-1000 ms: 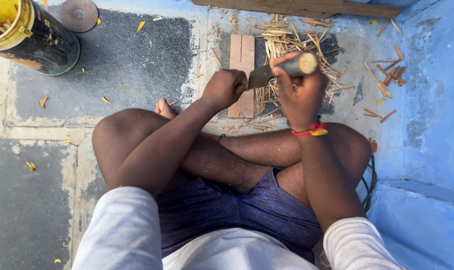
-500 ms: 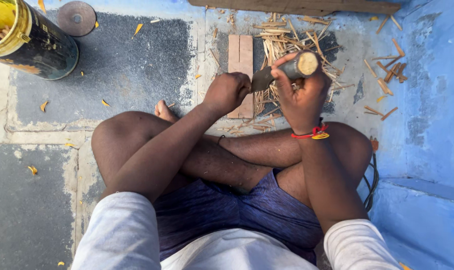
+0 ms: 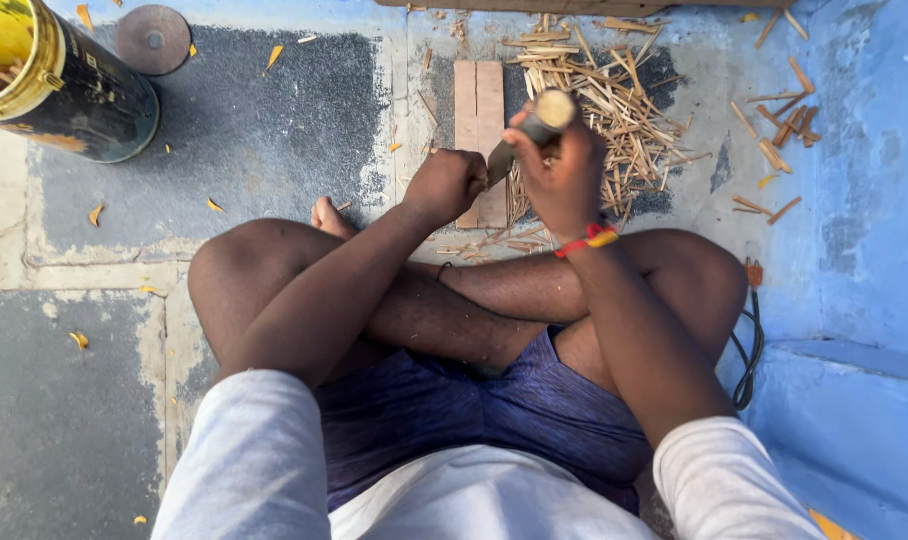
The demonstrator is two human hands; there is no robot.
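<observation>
I sit cross-legged on a concrete floor. My right hand [image 3: 564,175] grips a knife by its round wooden handle [image 3: 551,108], with the dark blade [image 3: 501,160] pointing left and down. My left hand [image 3: 446,185] is closed just left of the blade, its fingers curled around something small that I cannot make out. Both hands hover over a flat wooden block [image 3: 479,120] lying on the floor. To the right of the block lies a pile of thin split sticks [image 3: 614,110].
A yellow-rimmed dark can [image 3: 59,85] stands at the top left, with a round metal lid [image 3: 152,40] beside it. More wood chips [image 3: 784,120] lie by the blue wall [image 3: 874,180] at right. A black cable [image 3: 749,345] curls beside my right knee.
The view has shifted slightly. My right hand has tilted the knife so its handle points more upward. My left hand stays closed next to the blade.
</observation>
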